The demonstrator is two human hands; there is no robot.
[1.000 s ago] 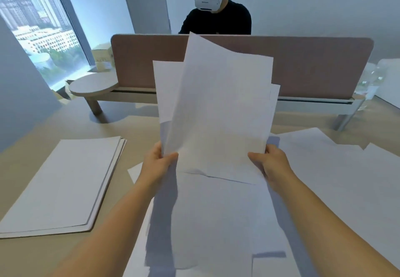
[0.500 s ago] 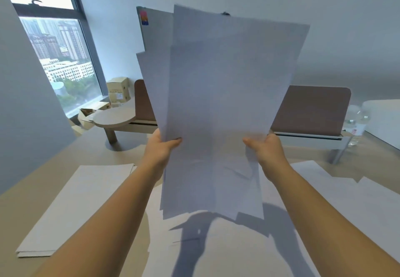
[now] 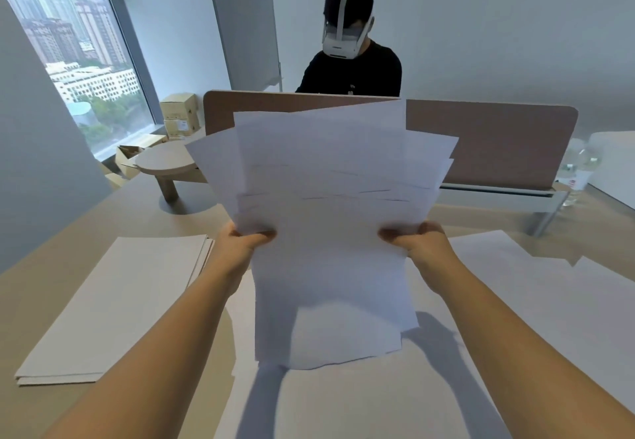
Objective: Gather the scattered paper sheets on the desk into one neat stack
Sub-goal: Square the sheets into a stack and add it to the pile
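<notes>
I hold a fanned bundle of white paper sheets (image 3: 330,218) upright above the desk. My left hand (image 3: 245,243) grips its left edge and my right hand (image 3: 417,241) grips its right edge, thumbs on the near face. The sheets are uneven, with corners sticking out at the top and bottom. Under the bundle, more loose sheets (image 3: 360,397) lie on the desk, and others (image 3: 549,287) spread to the right. A flat stack of paper (image 3: 113,304) lies at the left.
A brown divider panel (image 3: 498,143) crosses the back of the desk (image 3: 31,287), with a person in a headset (image 3: 348,57) behind it. A round wooden stand (image 3: 165,163) sits at the back left, and plastic bottles (image 3: 580,167) at the far right.
The bundle has come down from high in front of the camera to chest height and tilted back, fanning out more. Both hands keep their grip on its edges.
</notes>
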